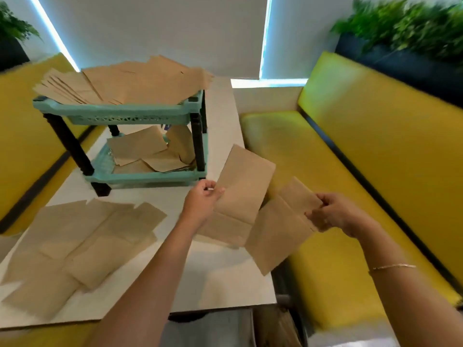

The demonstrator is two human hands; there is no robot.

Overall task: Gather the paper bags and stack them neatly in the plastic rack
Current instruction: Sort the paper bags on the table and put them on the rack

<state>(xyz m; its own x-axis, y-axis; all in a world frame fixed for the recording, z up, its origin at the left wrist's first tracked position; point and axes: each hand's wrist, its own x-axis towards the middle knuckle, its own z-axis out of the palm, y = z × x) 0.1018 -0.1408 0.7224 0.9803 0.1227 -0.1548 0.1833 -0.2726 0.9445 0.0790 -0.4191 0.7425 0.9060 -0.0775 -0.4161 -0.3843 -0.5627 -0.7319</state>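
While each hand pinches one flat paper bag, more bags lie loose on the table.
Left hand (203, 196) grips the upper bag (246, 181); right hand (333, 212) grips the lower bag (280, 229) (both overhang the table's (223, 279) right edge). Unstacked bags fill both shelves of the plastic rack (120, 113).

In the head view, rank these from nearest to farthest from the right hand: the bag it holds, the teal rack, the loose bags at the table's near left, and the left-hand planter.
From the right hand:
1. The bag it holds, in its grip.
2. The teal rack, across the table, ahead left.
3. The loose bags, near left; too close to the rack to rank firmly.
4. The left-hand planter, far left corner.
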